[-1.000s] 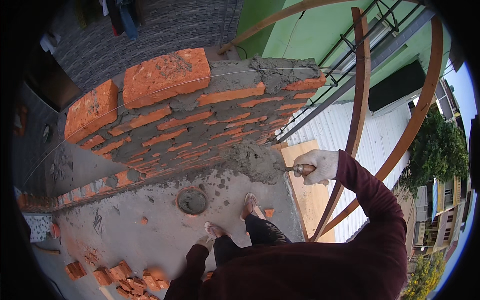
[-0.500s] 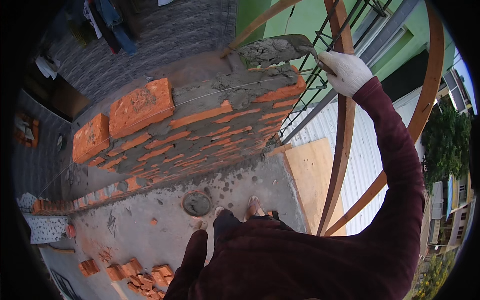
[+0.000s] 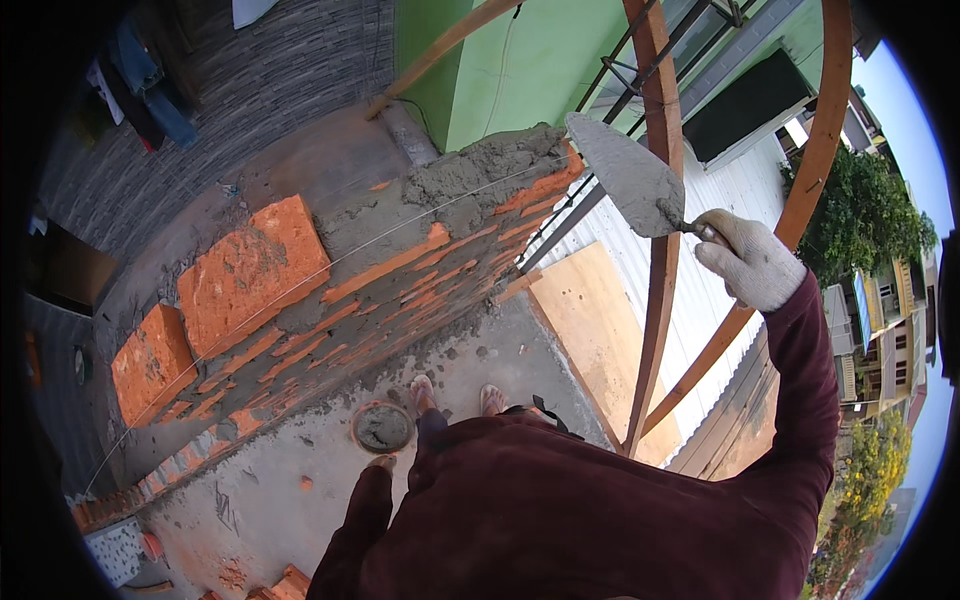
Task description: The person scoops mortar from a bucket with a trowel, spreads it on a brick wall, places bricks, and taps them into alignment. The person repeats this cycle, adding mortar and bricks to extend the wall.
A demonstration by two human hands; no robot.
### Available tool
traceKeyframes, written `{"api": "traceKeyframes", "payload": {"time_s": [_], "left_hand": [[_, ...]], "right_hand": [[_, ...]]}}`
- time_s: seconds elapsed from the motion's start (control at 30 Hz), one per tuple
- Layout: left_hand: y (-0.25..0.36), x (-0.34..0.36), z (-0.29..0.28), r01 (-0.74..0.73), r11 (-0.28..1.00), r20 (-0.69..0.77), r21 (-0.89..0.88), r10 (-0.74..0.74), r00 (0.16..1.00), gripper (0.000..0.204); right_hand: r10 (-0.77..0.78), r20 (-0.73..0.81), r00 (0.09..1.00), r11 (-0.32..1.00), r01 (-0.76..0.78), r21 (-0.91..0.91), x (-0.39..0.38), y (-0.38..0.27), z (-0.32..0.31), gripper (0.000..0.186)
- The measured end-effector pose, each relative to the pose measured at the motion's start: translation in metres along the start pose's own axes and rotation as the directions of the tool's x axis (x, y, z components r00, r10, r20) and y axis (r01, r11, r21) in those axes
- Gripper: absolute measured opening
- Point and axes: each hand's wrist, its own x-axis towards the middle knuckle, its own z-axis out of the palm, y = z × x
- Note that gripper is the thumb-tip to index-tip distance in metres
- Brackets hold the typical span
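Observation:
My right hand [image 3: 752, 262], in a whitish glove, grips the handle of a trowel [image 3: 630, 175]. Its broad grey blade points up and left, close to the right end of the brick wall [image 3: 400, 290] and in front of a wooden post. Wet mortar [image 3: 480, 172] lies heaped along the wall's top at that end. Two orange bricks [image 3: 255, 275] sit further left on the wall. A thin string runs along the wall's edge. At the end of its dark sleeve, my left hand [image 3: 383, 462] hangs low near the mortar bucket; its fingers are too small to make out.
A round bucket of mortar [image 3: 383, 427] stands on the concrete floor beside my feet. Wooden posts [image 3: 655, 300] and dark steel rods rise at the wall's right end. A plywood sheet [image 3: 600, 340] and white corrugated roofing lie beyond. Loose bricks [image 3: 290, 583] lie at the lower left.
My right hand has drawn the trowel right and down, away from the wall top. The mortar that lay on the blade is mostly gone, and the mortar at the wall's right end is thicker.

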Motion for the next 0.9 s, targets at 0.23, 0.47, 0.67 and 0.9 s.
{"api": "traceKeyframes", "payload": {"time_s": [0.23,0.47,0.67,0.9], "left_hand": [[-0.007,0.075,-0.097,-0.465,0.721,-0.176,0.514,0.619,0.766,0.037],[0.029,0.089,-0.099,-0.177,0.875,-0.022,-0.451,0.187,0.982,0.044],[0.035,0.077,-0.083,-0.219,0.974,0.119,0.063,0.211,0.970,0.045],[0.024,0.087,-0.104,-0.322,0.906,0.154,0.275,0.289,0.945,0.047]], "right_hand": [[-0.281,0.118,0.952,0.886,0.305,-0.348,0.077,-0.024,0.008,0.037],[-0.153,0.171,0.973,0.877,0.213,-0.431,0.113,-0.010,0.001,0.037],[0.266,0.244,0.933,0.956,-0.223,-0.190,0.111,-0.035,-0.006,0.039],[0.295,0.272,0.916,0.946,-0.320,0.050,0.087,-0.033,-0.020,0.049]]}}
